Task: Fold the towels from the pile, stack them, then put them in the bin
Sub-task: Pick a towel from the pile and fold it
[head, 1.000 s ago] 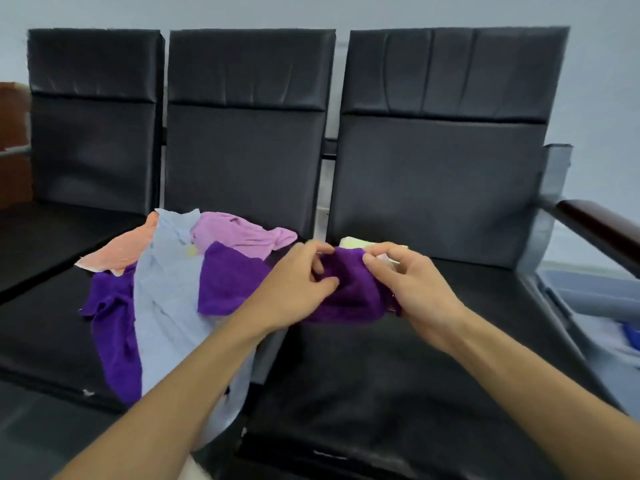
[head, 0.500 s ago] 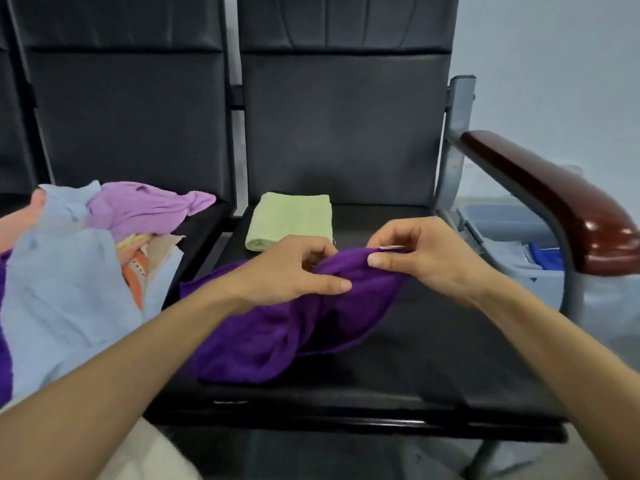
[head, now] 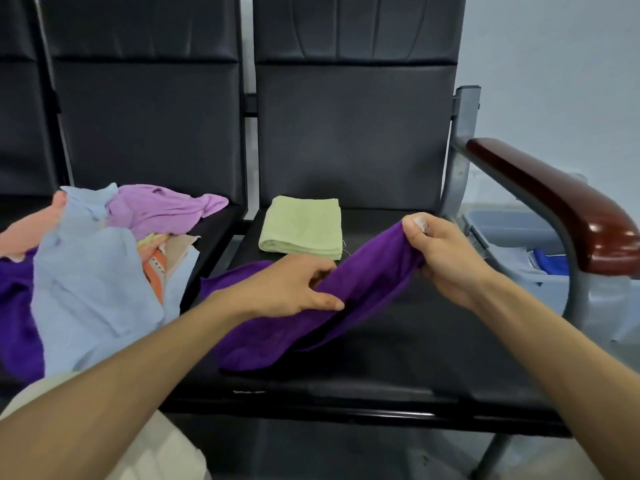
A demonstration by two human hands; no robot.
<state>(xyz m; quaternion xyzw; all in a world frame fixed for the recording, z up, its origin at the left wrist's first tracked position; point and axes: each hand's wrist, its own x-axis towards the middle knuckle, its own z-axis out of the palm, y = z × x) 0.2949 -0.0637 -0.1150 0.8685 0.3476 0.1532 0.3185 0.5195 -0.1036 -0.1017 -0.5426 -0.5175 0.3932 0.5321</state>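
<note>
A dark purple towel [head: 349,296] stretches across the right black seat [head: 408,362], bunched and unfolded. My right hand [head: 440,258] grips its upper right end, raised off the seat. My left hand [head: 291,289] holds the towel near its middle, thumb on top. Behind it, a folded light green towel [head: 301,228] lies flat at the back of the same seat. The pile of unfolded towels [head: 100,265], light blue, lilac, orange and purple, covers the middle seat on the left. The grey bin [head: 512,233] stands on the floor to the right, beyond the armrest.
A brown wooden armrest [head: 561,206] on a grey metal frame stands between the right seat and the bin. Blue cloth [head: 550,263] lies inside the bin. Black seat backs [head: 353,126] rise behind the seats. My light trouser leg [head: 162,455] shows at the bottom left.
The purple towel came off the pile onto the right seat. My hands have spread apart along it, the right hand moving right and lifting its end. My view turned right.
</note>
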